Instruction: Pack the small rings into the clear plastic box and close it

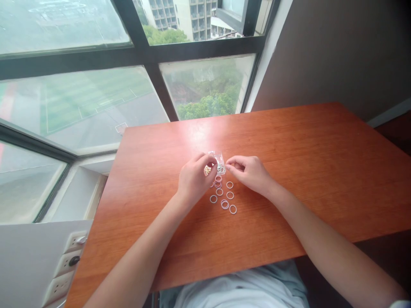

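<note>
A small clear plastic bag (215,156) lies on the table between my hands, with several thin rings inside. My left hand (195,176) is at its left side, thumb and forefinger closed in a pinch on the bag. Yellowish rings (207,170) show by the left fingers, partly hidden. At the bag's right edge, my right hand (248,172) has its thumb and forefinger pinched together; what is between the tips is too small to tell. Nearer to me lie several loose pale rings (230,195), and pinkish rings (218,181) overlap just below the bag.
The brown wooden table (305,171) stands against large windows with a dark frame (205,49). A grey wall (334,55) rises at the back right. Power sockets (66,263) with plugs are on the low wall at the left.
</note>
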Demonstrator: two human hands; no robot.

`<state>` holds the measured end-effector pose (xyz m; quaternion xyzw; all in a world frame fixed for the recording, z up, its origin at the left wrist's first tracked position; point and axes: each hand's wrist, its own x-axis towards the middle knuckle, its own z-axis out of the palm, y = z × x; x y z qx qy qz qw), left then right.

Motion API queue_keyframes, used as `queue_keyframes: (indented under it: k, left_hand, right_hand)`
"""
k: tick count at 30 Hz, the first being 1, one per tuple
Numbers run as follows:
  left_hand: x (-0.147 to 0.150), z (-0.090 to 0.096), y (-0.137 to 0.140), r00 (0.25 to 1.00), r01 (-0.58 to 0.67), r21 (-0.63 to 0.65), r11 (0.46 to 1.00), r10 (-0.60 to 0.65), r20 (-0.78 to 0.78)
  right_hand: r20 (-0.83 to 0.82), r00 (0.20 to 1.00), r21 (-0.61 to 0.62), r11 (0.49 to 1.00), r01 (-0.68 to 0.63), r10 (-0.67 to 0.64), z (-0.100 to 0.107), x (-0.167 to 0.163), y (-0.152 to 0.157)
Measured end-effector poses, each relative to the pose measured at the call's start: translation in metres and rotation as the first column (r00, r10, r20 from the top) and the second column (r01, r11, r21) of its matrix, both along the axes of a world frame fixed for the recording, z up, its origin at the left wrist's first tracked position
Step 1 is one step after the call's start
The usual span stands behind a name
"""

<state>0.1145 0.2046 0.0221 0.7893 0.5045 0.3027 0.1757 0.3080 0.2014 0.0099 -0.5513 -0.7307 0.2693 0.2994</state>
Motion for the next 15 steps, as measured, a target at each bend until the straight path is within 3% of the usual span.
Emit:
queue_keyframes:
  k: [8, 15]
  left_hand:
    - [-0.015, -0.002, 0.006, 0.999, 0.017, -0.007, 1.0, -0.016, 0.042]
    - [-0.049, 0.001, 0.009, 1.0, 0.015, -0.082, 0.997, -0.014, 0.007]
  right_hand:
    - [0.02, 1.0, 0.01, 1.0, -0.01, 0.01, 0.002, -0.002, -0.005]
    - [0.23, 0.93, 0.026, 0.953, -0.301, 0.287, 0.004, -0.021, -0.023]
